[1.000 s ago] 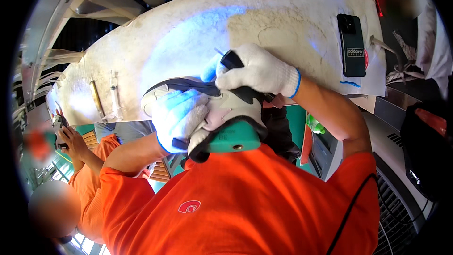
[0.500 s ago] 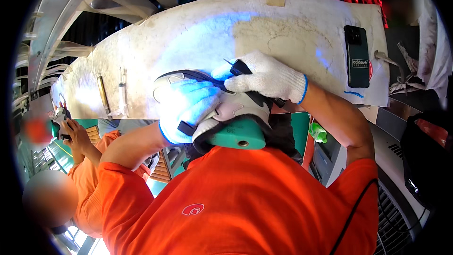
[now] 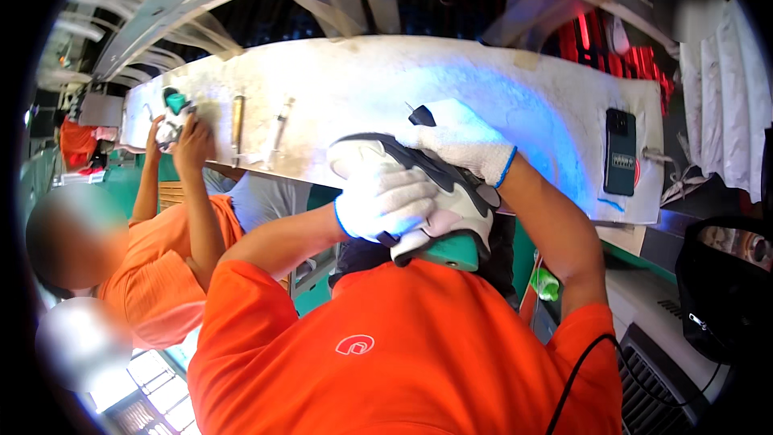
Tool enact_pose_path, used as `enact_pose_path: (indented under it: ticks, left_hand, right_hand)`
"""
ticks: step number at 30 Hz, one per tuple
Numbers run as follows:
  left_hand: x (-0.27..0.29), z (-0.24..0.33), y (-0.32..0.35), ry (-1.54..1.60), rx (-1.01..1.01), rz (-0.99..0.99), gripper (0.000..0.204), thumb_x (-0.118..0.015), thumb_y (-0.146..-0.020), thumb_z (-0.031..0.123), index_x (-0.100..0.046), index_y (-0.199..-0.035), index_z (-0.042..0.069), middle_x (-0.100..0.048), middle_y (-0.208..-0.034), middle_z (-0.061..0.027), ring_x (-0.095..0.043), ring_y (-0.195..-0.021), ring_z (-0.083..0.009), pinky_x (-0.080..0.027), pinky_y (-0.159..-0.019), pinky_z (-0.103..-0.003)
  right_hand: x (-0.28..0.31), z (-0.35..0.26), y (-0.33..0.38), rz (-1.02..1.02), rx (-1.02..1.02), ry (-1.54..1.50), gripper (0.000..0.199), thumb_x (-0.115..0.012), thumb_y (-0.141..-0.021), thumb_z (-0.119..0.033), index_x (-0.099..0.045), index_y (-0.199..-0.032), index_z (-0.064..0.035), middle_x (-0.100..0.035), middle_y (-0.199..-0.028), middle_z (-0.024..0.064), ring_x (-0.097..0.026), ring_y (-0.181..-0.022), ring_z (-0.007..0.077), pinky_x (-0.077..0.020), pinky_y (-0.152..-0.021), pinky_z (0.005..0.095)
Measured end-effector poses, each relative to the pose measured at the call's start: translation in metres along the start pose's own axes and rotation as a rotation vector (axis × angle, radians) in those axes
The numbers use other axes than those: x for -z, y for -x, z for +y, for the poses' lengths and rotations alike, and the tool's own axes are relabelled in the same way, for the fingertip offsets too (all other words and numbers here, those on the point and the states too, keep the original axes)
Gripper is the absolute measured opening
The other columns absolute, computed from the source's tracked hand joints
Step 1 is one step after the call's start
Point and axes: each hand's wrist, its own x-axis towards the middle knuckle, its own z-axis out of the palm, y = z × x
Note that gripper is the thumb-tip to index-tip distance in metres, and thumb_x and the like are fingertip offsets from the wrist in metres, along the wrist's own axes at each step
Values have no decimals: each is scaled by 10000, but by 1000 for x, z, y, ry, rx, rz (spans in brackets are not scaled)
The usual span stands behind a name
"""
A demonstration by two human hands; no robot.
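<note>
A white and black sneaker (image 3: 463, 189) lies across the table's near edge against my body, its toe pointing to the upper left. A green shoe last (image 3: 455, 251) shows at its opening. My left hand (image 3: 390, 203), in a white knit glove with a blue cuff, is wrapped over the near side of the shoe. At the far side is my right hand (image 3: 465, 138), gloved the same way. It grips a small tool with a dark handle (image 3: 421, 116) and a thin metal tip that points up and away from the shoe. The right fingertips rest by the shoe's dark edge.
On the worn pale table (image 3: 322, 72) lie a brown-handled tool (image 3: 238, 129), a syringe (image 3: 279, 130) and a dark phone (image 3: 619, 151). At left, a co-worker in orange (image 3: 173, 250) holds another shoe (image 3: 171, 122). A black bag (image 3: 725, 290) sits at right.
The whole view has shifted, so the shoe and both hands appear farther right and lower. My left hand's fingers now lie flatter over the shoe's side. The co-worker's shoe shows more fully over the table.
</note>
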Motion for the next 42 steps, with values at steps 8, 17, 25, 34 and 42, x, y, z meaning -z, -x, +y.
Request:
enact_pose_path:
  ticks: [8,17,25,34,42]
  left_hand:
    - [2,23,10,-58,-4,134,440,-830,-843,226,-751,-1252,82,-799,-1262,-124,-799,-1086,-316,-660,-901,-456]
    - [-9,15,7,-59,-83,221,312,-812,-914,215,-763,-1182,64,-813,-1203,-128,-800,-1092,-302,-662,-926,-425]
    - [-19,8,14,61,-68,288,261,-761,-918,209,-762,-1156,101,-787,-1220,-104,-784,-1130,-304,-661,-964,-461]
    - [-24,3,21,95,-72,283,247,-749,-951,196,-759,-1186,121,-776,-1269,-126,-767,-1170,-325,-647,-953,-453]
    - [-19,7,18,62,-86,287,250,-766,-947,201,-762,-1184,122,-778,-1259,-121,-773,-1147,-319,-650,-927,-439]
  right_hand:
    - [-3,-31,-12,297,152,-462,352,-740,-1112,-358,-762,-1065,-9,-773,-871,65,-648,-593,92,-520,-524,281]
    - [-56,-51,-84,-351,93,-100,404,-728,-1067,-337,-833,-1124,49,-836,-1124,128,-779,-1032,204,-616,-949,338]
    - [-77,-66,-121,-627,-55,-45,393,-759,-1062,-311,-841,-1219,39,-849,-1179,142,-794,-1072,204,-603,-1002,336]
    - [-92,-61,-142,-724,-168,64,421,-802,-1050,-381,-840,-1147,26,-835,-1085,128,-777,-943,217,-620,-891,351]
    - [-99,-88,-132,-764,118,660,661,-775,-962,-585,-819,-1208,27,-806,-1121,265,-750,-953,342,-582,-902,439]
